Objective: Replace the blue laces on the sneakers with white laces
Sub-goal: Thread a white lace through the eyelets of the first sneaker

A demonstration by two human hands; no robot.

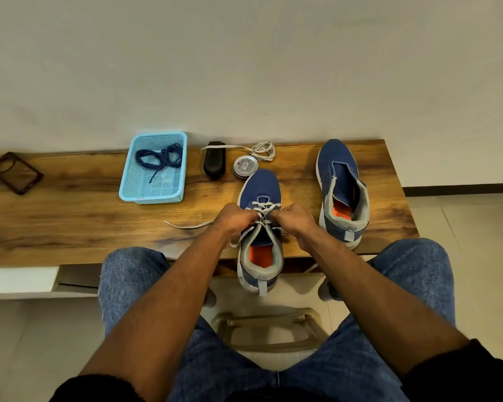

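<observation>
Both fists hide lace ends, near sneaker [260, 227] heel overhanging table [70, 216]

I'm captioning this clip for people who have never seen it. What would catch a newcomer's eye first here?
First, the two hands, left hand and right hand, gripping the white lace on the blue sneaker at the wooden table's near edge. Next, the unlaced sneaker to its right. Then the light blue basket further left, holding the blue laces.
</observation>
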